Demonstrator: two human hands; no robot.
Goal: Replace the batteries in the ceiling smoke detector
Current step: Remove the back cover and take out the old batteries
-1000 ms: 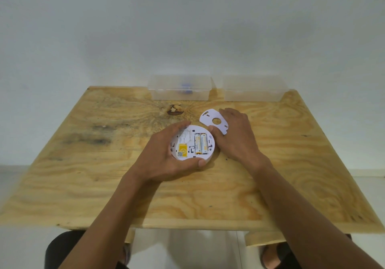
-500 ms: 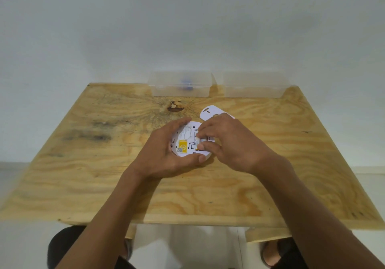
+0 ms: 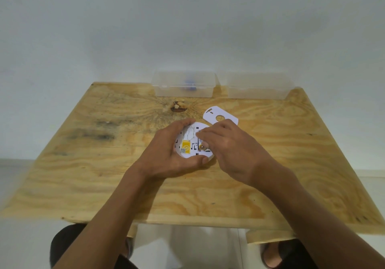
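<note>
A round white smoke detector lies back-up on the wooden table, showing a yellow label and its battery bay. My left hand wraps around its left and near rim and holds it. My right hand covers the right half of the detector, its fingertips pinched on a battery whose metal end peeks out below them. The rest of the bay is hidden by my fingers. The white mounting plate lies flat just behind the detector.
Two clear plastic boxes stand at the table's far edge: the left box holds something blue, and the right box looks empty. A dark knot marks the wood. My feet show below the near edge.
My right hand left the mounting plate, moved left over the detector and closed its fingers on a battery in the bay. The left hand kept its hold.
</note>
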